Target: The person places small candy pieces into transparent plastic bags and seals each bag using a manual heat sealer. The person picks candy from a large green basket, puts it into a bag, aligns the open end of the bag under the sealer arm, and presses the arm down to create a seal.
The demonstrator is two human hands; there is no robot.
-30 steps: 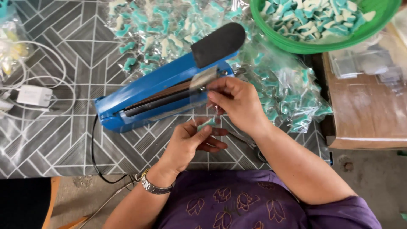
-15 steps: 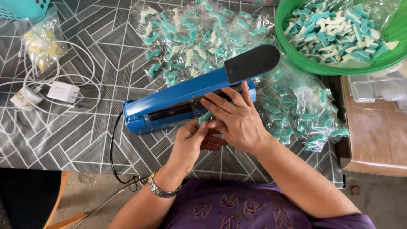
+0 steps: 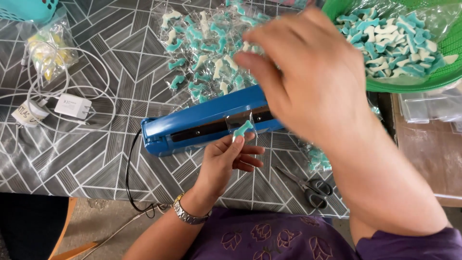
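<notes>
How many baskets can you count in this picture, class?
2. A green basket sits at the top right, full of blue-and-white candies; a teal basket is cut off at the top left corner. Others may lie outside the view.

The right hand [image 3: 308,72] is raised close to the camera and blurred; it covers the right end of the blue sealer [image 3: 202,125], so the sealer's arm and handle cannot be seen. Whether this hand holds anything cannot be told. The green basket [image 3: 433,79] is cut off by the top and right edges. The teal basket [image 3: 29,8] at the far left shows only a corner. The scissors [image 3: 308,183] are partly hidden behind the right forearm.
</notes>
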